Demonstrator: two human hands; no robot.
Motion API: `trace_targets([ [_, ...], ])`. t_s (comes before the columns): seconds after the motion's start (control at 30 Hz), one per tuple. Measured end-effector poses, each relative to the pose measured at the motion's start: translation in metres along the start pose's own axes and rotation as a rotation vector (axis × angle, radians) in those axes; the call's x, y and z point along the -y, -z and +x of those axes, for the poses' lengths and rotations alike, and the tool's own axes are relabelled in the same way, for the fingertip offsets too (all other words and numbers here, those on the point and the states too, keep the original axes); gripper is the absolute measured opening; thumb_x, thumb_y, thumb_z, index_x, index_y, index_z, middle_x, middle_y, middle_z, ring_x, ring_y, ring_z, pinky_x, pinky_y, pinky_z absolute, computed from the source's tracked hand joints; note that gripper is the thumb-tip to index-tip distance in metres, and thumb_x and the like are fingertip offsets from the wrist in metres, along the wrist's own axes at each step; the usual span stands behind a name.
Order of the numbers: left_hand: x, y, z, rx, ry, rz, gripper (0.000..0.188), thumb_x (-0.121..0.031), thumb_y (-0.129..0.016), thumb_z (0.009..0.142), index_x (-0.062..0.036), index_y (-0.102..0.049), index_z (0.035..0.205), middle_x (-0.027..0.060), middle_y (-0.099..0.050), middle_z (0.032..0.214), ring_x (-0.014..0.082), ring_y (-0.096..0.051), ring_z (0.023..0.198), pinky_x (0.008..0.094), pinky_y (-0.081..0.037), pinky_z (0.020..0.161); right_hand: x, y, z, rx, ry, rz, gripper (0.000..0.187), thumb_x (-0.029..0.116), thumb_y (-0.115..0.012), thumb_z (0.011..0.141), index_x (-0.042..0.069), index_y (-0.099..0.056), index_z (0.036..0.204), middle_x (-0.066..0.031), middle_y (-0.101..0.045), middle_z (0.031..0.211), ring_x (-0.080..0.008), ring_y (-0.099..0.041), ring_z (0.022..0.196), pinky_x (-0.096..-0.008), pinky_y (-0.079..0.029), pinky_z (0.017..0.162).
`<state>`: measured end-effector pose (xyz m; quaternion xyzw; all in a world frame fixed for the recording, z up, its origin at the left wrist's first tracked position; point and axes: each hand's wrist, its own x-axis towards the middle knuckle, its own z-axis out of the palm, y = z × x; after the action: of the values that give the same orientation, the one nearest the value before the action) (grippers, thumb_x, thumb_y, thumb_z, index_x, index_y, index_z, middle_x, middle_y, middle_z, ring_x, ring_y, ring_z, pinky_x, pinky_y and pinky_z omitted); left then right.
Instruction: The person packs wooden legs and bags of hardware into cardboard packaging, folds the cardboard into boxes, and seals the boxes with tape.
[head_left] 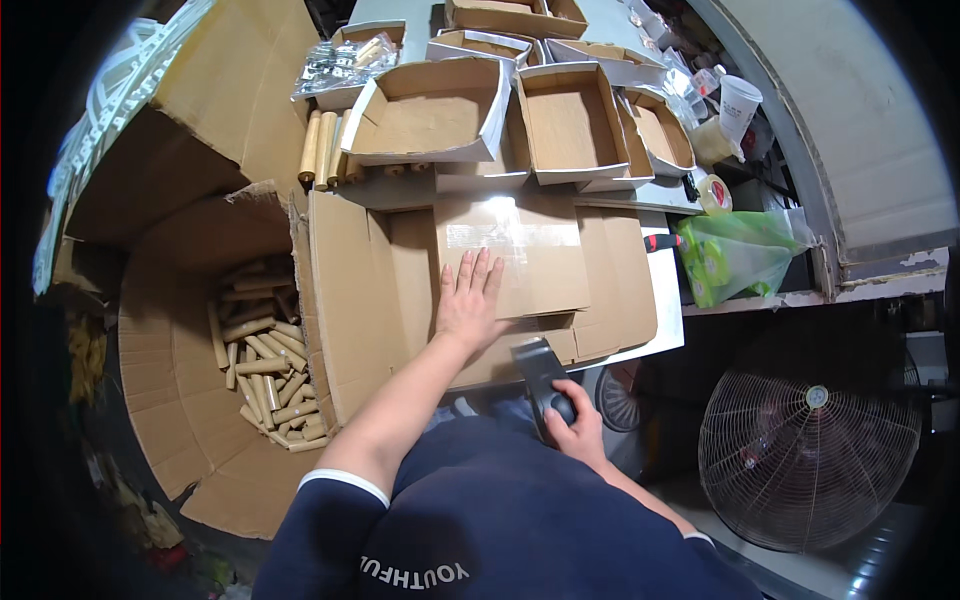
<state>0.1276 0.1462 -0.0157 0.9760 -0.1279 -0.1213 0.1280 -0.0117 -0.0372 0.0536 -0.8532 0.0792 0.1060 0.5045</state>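
Observation:
My left hand (470, 305) lies flat, fingers stretched, on a brown cardboard box (545, 275) with a shiny strip of clear tape across its top. This box sits on the inside of a larger opened carton (350, 300), whose flaps spread to the left and right. Below the box's near edge, close to my body, my right hand (578, 425) is wrapped round a dark hand tool (538, 368) with a flat, broad end and a rounded black knob. Its exact kind does not show. The tool's broad end points toward the box, apart from my left hand.
A deep carton (165, 350) at left holds many short brown rods (265, 385). White-sided trays (430, 110) stand along the back, beside a bag of metal parts (345, 65). At right are a red-and-black handle (662, 242), a tape roll (714, 194), a green plastic bag (735, 255) and a caged fan (810, 460).

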Motion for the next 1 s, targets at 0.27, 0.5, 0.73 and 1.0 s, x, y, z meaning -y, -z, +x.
trace_targets([
  [0.27, -0.001, -0.003, 0.002, 0.029, -0.166, 0.151, 0.069, -0.04, -0.059, 0.079, -0.0422, -0.022, 0.138, -0.0032, -0.011, 0.15, 0.0314, -0.009, 0.137, 0.0676, -0.014, 0.1, 0.001, -0.009, 0.01, 0.037, -0.034, -0.081, 0.041, 0.024, -0.061, 0.078, 0.006, -0.052, 0.115, -0.0186, -0.063, 0.095, -0.0334, -0.063, 0.073, -0.0369, -0.049, 0.07],
  [0.5, 0.014, -0.015, 0.009, 0.054, -0.588, 0.243, 0.058, -0.021, -0.043, 0.086, -0.0419, -0.026, 0.137, -0.0014, -0.009, 0.15, 0.0297, -0.01, 0.138, 0.0717, -0.014, 0.098, -0.006, -0.014, 0.08, 0.056, -0.015, -0.123, 0.043, 0.029, -0.057, 0.079, 0.002, -0.055, 0.114, -0.0209, -0.063, 0.099, -0.0336, -0.059, 0.098, -0.0375, -0.045, 0.084],
  [0.73, 0.016, -0.02, 0.009, 0.014, -0.592, 0.345, 0.048, -0.026, -0.042, 0.088, -0.0377, -0.035, 0.134, 0.0032, -0.01, 0.15, 0.0351, -0.011, 0.137, 0.0733, -0.018, 0.094, 0.034, -0.005, 0.098, 0.208, -0.069, -0.29, 0.036, 0.026, -0.055, 0.083, 0.004, -0.058, 0.11, -0.0192, -0.062, 0.103, -0.0332, -0.059, 0.098, -0.037, -0.045, 0.085],
  [1.0, -0.003, -0.028, -0.002, -0.031, -0.517, 0.38, 0.031, -0.035, -0.05, 0.085, -0.0139, -0.066, 0.102, 0.0138, -0.013, 0.147, 0.0462, -0.015, 0.132, 0.0743, -0.025, 0.087, -0.042, 0.142, 0.107, -0.084, -0.059, -0.102, 0.031, 0.021, -0.055, 0.085, 0.007, -0.057, 0.112, -0.0176, -0.062, 0.101, -0.026, -0.059, 0.098, -0.0321, -0.044, 0.085],
])
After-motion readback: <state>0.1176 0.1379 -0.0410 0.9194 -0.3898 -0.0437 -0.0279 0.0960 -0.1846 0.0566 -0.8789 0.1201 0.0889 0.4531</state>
